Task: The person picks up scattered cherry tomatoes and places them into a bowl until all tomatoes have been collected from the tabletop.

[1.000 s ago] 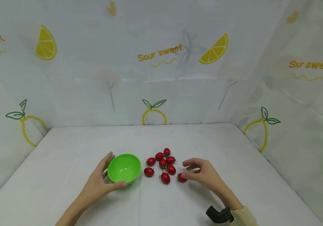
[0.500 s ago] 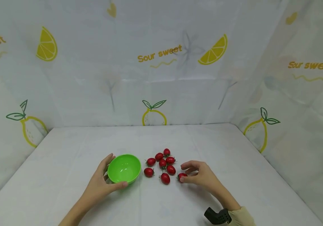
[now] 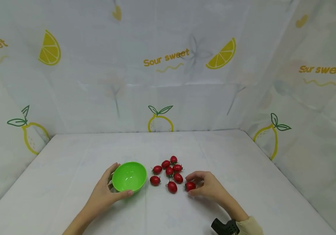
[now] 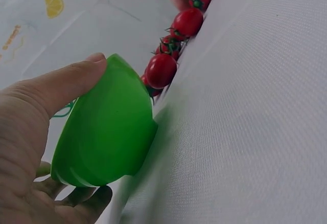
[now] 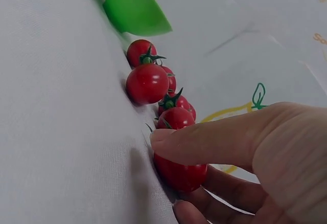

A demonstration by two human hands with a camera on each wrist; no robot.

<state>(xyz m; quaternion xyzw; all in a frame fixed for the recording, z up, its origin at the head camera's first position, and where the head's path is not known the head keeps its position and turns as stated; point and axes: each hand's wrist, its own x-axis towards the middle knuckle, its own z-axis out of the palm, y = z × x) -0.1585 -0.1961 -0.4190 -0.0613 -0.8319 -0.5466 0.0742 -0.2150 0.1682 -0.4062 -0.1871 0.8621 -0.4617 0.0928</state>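
Observation:
My left hand point(image 3: 101, 192) holds a small green bowl point(image 3: 129, 178), its thumb on the near rim and fingers round the far left side. In the left wrist view the bowl point(image 4: 110, 127) rests on the table within that grasp; no tomato shows inside it in the head view. My right hand point(image 3: 210, 187) has thumb and fingers either side of the rightmost cherry tomato point(image 3: 190, 186), which sits on the table. In the right wrist view the thumb lies across this tomato point(image 5: 179, 175), with fingers curled behind it. Several other red cherry tomatoes point(image 3: 169, 171) lie between bowl and right hand.
A white cloth covers the table point(image 3: 162, 215). Behind and at the sides hangs a pale sheet point(image 3: 132, 98) printed with lemons and lettering. A black strap device point(image 3: 225, 227) is on my right wrist, beside a light sleeve point(image 3: 249, 226).
My right hand has shifted slightly left and closed in round the rightmost cherry tomato, thumb now at its near side. The left hand stays on the bowl. The head view has tilted slightly.

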